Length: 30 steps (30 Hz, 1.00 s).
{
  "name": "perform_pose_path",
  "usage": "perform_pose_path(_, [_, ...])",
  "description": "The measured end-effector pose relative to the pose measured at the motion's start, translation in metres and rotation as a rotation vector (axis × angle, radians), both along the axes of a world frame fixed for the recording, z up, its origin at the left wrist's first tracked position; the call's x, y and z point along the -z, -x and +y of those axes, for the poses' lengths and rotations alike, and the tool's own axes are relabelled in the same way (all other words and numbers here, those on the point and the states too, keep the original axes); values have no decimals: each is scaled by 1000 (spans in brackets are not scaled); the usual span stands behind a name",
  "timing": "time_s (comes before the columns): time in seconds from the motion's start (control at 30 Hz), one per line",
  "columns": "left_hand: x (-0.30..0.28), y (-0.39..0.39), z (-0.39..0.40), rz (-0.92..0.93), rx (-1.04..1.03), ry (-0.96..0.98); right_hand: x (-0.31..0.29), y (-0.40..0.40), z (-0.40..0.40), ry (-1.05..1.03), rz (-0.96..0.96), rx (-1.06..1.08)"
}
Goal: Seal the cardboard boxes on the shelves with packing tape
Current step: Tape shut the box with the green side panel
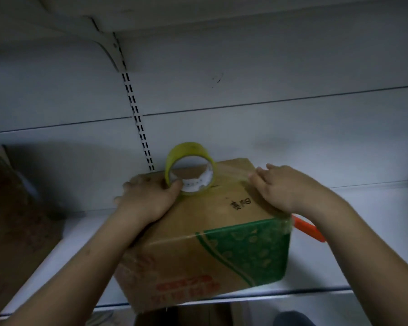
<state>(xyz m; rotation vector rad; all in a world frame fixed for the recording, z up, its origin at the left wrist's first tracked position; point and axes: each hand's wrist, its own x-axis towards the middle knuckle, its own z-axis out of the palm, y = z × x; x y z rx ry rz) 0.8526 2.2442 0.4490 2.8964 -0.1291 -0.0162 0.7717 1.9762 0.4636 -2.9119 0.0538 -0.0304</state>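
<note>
A brown cardboard box (pixel 205 243) with a green printed corner sits on the white shelf (pixel 339 267), its front edge hanging a little over the shelf lip. A yellow-green roll of packing tape (pixel 189 169) stands on edge on the box top. My left hand (pixel 146 198) holds the roll, thumb in its core, fingers spread on the box's left top edge. A clear strip of tape (pixel 231 171) stretches from the roll rightward. My right hand (pixel 280 187) lies on the box's right top edge, fingers pressing on the strip's end.
Another brown cardboard box (pixel 12 220) stands on the shelf at the left. An orange object (pixel 309 228) lies on the shelf just right of the box, partly hidden behind it. A slotted upright (pixel 137 114) runs down the back panel; a bracket holds an upper shelf overhead.
</note>
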Motion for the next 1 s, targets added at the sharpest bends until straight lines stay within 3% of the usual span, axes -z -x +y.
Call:
perform_pose_path(0.13, [0, 4, -18, 62, 34, -60, 16, -2, 9, -7, -26, -127])
perform_pose_path(0.23, [-5, 23, -26, 27, -9, 30, 17, 0, 8, 25, 25, -159])
perform_pose_path(0.43, [-11, 30, -31, -170, 227, 508, 10, 3, 11, 101, 101, -209])
perform_pose_path(0.63, [-12, 20, -5, -439, 233, 745, 9, 0, 12, 116, 117, -184])
perform_pose_path(0.77, [-12, 18, 3, -396, 353, 809, 10, -4, 25, 152, 130, -133])
perform_pose_path(0.87, [-10, 16, 0, -271, 381, 966, 16, -1, 36, 133, 40, -283])
perform_pose_path(1.0, [-1, 12, 2, -190, 380, 875, 13, 0, 39, 123, 62, -385])
